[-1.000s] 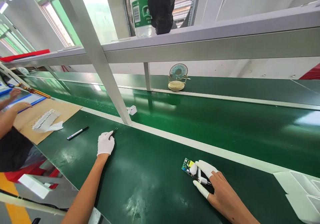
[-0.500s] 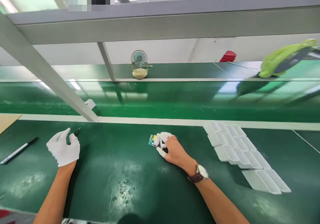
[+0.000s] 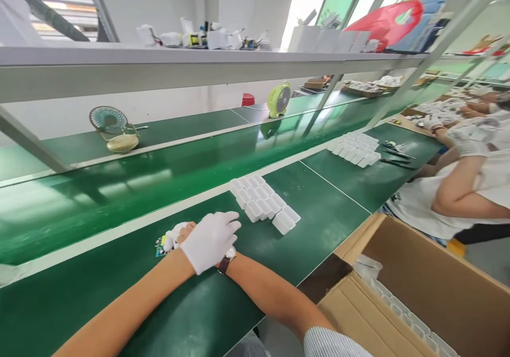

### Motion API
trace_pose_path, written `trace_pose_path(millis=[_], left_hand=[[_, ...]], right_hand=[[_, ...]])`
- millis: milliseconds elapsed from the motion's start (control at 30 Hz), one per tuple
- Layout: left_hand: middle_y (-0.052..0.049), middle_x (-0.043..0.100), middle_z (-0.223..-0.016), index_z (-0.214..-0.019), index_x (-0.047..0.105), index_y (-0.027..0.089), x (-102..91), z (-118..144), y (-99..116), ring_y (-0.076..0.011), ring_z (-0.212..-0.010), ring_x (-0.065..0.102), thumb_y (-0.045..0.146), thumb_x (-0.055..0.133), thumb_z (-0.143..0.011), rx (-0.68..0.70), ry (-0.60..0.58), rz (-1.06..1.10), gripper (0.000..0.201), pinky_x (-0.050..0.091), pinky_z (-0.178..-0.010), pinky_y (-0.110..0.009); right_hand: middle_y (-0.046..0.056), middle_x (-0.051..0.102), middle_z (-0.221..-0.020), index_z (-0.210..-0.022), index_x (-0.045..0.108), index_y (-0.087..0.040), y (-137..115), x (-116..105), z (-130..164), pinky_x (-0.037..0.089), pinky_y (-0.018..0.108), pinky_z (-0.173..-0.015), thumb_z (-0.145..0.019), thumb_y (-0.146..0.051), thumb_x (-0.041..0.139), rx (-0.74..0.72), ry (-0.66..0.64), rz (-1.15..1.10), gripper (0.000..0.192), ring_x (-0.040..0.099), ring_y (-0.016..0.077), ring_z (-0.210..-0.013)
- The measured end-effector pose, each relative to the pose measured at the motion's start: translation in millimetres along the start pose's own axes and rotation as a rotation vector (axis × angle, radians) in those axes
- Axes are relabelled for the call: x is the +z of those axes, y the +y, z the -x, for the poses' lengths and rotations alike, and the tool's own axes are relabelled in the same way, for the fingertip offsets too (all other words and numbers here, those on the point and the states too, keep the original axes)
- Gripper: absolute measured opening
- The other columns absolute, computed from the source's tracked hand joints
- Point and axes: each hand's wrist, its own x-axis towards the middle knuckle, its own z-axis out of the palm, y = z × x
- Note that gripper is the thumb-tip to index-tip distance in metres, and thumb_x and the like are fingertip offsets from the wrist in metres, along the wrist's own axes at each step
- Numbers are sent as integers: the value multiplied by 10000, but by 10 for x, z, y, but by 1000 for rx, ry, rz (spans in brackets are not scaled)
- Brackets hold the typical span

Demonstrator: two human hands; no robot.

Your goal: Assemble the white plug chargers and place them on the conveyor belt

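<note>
My left hand [image 3: 211, 240], in a white glove, reaches across my right wrist with its fingers stretched out toward the block of white plastic cases [image 3: 263, 197]. It holds nothing, and a short gap separates it from the cases. Under and behind it is my right hand [image 3: 185, 234], with white finger cots and a watch on its wrist. Its covered fingers are closed on a small circuit board [image 3: 160, 246] with a yellow part, low over the green bench. My left hand hides part of the right one.
An open cardboard box [image 3: 398, 261] holding white cases stands at the bench's right edge. Farther along lie more white cases [image 3: 354, 149] and pliers-like tools [image 3: 396, 158]. A co-worker [image 3: 470, 181] sits at the right. Fans [image 3: 279, 100] stand beyond the green belt [image 3: 179, 173].
The view has swung to the right. My left hand has moved from the bench's left side across my right wrist, its fingers now extended. My right hand stays at the circuit board.
</note>
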Motion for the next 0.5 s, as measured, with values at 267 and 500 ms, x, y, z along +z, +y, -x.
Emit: trace_pose_path(millis=[267,500], left_hand=[[-132,694,-990,-888,711,175,526,-835,429,-272,-925,668,250,622,-835,139,-184,-19,127,504,-800,-356],[-112,686,-876,-908,718,178,633,-855,389,-247,-849,681,278,603,-901,86,-160,23,152,530,-786,-359]], right_hand=[[43,726,-988,-829,679,-253,129,82,-63,468,332,-876,-942,-264,592,-139,-73,99,143,623,217,-979],[63,729,-1011,-816,682,-249,137,84,-55,472,350,-852,-928,-248,601,-185,-21,111,138,637,229,-948]])
